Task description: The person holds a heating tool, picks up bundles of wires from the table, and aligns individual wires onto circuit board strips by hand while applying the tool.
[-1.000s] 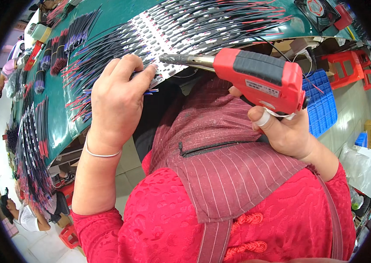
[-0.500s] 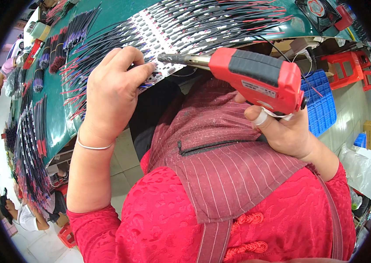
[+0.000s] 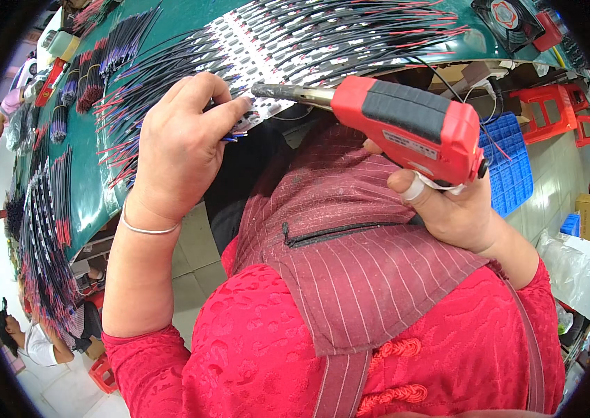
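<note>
A white perforated sheet (image 3: pixel 265 66) lies on the table, bearing rows of black wires (image 3: pixel 351 35) with red and blue ends. My left hand (image 3: pixel 182 143) is closed in a pinch over the wires at the sheet's near edge. Its thumb and forefinger hide what lies between them; dark and blue wire ends (image 3: pixel 234 135) show just below the thumb. My right hand (image 3: pixel 452 209) grips a red-and-black gun-shaped tool (image 3: pixel 406 118) with a long metal nozzle. The nozzle's dark tip (image 3: pixel 261 90) points left, close beside my left thumb, above the sheet's near edge.
Several wire bundles (image 3: pixel 91 83) lie at the table's left, and a longer heap (image 3: pixel 48 244) hangs over its left edge. A fan (image 3: pixel 507 22) stands at the far right. Blue crates (image 3: pixel 507 167) and red stools (image 3: pixel 549 111) are on the right. A person (image 3: pixel 34 341) sits at lower left.
My left hand has shifted very slightly, its thumb a touch to the right. The tool and my right hand stay almost where they were.
</note>
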Tool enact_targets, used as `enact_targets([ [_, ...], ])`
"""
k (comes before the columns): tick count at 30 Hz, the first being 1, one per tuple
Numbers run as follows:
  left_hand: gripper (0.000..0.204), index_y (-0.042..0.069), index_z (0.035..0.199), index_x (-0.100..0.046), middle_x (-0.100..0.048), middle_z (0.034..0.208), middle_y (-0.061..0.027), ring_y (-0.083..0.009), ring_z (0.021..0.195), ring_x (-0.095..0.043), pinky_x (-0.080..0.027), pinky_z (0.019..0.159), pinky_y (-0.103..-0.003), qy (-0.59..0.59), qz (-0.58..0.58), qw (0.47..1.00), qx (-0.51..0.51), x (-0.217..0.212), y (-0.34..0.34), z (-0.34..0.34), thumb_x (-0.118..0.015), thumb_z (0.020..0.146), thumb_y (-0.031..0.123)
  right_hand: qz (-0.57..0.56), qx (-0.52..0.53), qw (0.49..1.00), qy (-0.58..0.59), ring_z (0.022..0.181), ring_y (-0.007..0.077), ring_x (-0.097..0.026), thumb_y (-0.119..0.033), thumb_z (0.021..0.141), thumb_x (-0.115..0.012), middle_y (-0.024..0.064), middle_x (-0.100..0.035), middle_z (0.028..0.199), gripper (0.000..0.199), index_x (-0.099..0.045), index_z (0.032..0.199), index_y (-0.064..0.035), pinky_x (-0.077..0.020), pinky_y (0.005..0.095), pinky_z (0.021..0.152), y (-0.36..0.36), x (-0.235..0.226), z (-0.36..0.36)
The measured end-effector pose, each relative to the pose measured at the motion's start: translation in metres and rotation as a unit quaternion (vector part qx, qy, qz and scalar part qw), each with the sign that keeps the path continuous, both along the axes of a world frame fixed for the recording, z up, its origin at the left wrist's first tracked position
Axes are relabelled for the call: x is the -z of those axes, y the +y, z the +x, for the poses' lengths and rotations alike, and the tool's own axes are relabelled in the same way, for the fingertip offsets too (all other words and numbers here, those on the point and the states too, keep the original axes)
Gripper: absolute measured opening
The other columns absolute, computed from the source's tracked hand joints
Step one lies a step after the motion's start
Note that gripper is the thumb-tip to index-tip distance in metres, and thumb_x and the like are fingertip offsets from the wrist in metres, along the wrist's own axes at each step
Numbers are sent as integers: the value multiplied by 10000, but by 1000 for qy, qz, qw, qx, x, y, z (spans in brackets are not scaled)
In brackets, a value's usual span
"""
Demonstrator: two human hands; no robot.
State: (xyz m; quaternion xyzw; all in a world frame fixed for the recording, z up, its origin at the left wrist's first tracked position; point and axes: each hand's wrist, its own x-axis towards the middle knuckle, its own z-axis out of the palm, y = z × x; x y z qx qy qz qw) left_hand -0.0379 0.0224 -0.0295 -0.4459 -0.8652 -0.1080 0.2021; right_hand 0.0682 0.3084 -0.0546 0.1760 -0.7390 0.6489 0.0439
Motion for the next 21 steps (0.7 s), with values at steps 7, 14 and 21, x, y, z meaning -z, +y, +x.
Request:
enact_targets([
  [7, 341, 35, 938, -702, -587, 862, -99, -289, 795, -619, -501, 682, -379, 8, 6, 1000, -3, 3, 2, 2, -645, 628, -94, 35, 0, 999, 25, 860, 116, -669, 8, 863, -733, 74, -674, 1022, 368, -617, 1212, 14, -542, 267, 768, -1, 0, -3],
  [14, 335, 28, 931, -697, -584, 864, -99, -288, 796, -619, -501, 684, -382, 11, -2, 1000, -15, 2, 4, 5, -640, 623, -91, 30, 16, 999, -8, 852, 111, -668, -10, 871, -739, 58, -686, 977, 331, -615, 1176, 15, -544, 268, 764, -4, -7, 2],
  [21, 333, 30, 930, -698, -584, 864, -98, -288, 798, -618, -503, 688, -385, 18, -5, 1000, -23, 1, 5, 7, -638, 625, -89, 35, 2, 999, -10, 894, 114, -679, 1, 870, -737, 57, -686, 971, 343, -608, 1187, 16, -545, 264, 781, -2, -4, 2],
])
